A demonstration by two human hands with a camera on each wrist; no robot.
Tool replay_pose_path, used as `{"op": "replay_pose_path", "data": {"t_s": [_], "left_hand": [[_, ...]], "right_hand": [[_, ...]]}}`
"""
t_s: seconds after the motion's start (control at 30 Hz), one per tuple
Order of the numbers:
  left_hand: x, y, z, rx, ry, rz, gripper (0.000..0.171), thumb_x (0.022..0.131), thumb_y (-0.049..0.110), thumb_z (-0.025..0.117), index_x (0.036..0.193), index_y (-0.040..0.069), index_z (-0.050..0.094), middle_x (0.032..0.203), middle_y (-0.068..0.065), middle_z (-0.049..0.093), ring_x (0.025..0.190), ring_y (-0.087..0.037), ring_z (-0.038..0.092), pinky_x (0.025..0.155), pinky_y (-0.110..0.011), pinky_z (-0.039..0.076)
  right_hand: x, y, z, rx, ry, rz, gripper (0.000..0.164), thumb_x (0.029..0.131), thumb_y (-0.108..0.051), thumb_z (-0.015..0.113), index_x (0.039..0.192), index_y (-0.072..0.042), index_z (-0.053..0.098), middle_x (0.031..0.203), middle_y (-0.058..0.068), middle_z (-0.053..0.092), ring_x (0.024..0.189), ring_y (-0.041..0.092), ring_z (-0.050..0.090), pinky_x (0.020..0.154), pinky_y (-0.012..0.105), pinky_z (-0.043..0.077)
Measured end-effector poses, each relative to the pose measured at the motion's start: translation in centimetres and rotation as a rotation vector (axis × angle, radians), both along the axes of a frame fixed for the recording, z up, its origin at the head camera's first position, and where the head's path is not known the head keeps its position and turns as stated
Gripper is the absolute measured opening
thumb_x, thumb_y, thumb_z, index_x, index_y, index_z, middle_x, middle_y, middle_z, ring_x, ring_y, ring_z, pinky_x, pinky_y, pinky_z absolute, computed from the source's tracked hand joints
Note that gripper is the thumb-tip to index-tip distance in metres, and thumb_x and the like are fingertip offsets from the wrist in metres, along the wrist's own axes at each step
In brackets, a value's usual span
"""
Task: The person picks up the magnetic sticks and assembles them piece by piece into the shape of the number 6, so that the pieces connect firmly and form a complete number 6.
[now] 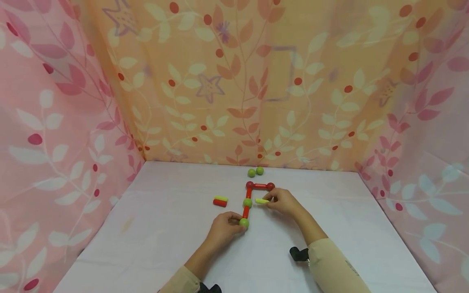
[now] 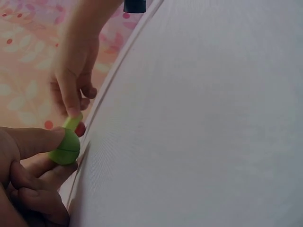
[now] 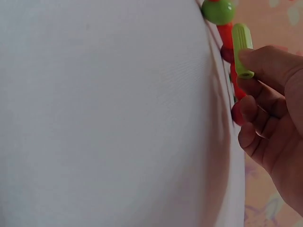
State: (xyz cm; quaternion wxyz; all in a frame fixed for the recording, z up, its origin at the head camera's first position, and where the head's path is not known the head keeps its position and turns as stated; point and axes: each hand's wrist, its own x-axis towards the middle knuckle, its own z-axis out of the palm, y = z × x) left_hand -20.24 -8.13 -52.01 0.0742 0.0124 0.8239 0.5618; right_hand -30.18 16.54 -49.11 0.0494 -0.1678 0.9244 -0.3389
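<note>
A chain of balls and rods lies on the white table. Its near end is a green ball (image 1: 244, 223), which my left hand (image 1: 224, 228) pinches between thumb and fingers. From there a red rod (image 1: 246, 212) runs to a middle green ball (image 1: 247, 202), and another red rod (image 1: 249, 193) leads on to a dark red ball (image 1: 250, 185). A crosswise red rod (image 1: 260, 185) ends at a second dark red ball (image 1: 270, 186). My right hand (image 1: 283, 202) pinches a yellow-green rod (image 3: 243, 49), its free end pointing at the middle green ball with a small gap between.
Left of the chain, a loose yellow-green rod (image 1: 221, 198) lies against a loose red rod (image 1: 220, 202). Two spare green balls (image 1: 251, 173) sit beyond the chain near the back edge. Patterned cloth walls (image 1: 234, 122) enclose the table's back and sides.
</note>
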Motion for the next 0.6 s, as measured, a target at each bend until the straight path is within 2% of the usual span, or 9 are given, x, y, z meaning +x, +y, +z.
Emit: {"op": "replay_pose_path", "data": {"t_s": [0.27, 0.6], "left_hand": [[-0.1, 0.1, -0.6, -0.03, 0.0, 0.008, 0.034, 0.066, 0.036, 0.08, 0.094, 0.026, 0.064, 0.092, 0.012, 0.064, 0.086, -0.009, 0.058, 0.077, -0.034, 0.049], [0.0, 0.2, -0.5, -0.065, 0.029, -0.011, 0.033, 0.065, 0.038, 0.08, 0.092, 0.028, 0.064, 0.09, 0.014, 0.063, 0.09, -0.01, 0.057, 0.078, -0.035, 0.046]], "right_hand": [[-0.3, 0.2, -1.4, -0.004, -0.023, 0.035, 0.014, 0.074, -0.022, 0.075, 0.087, -0.026, 0.072, 0.08, -0.006, 0.059, 0.073, 0.013, 0.052, 0.064, 0.03, 0.044], [-0.5, -0.4, -1.6, -0.026, -0.039, 0.049, 0.015, 0.076, -0.022, 0.074, 0.09, -0.027, 0.071, 0.081, -0.007, 0.059, 0.077, 0.015, 0.052, 0.067, 0.031, 0.044]]}}
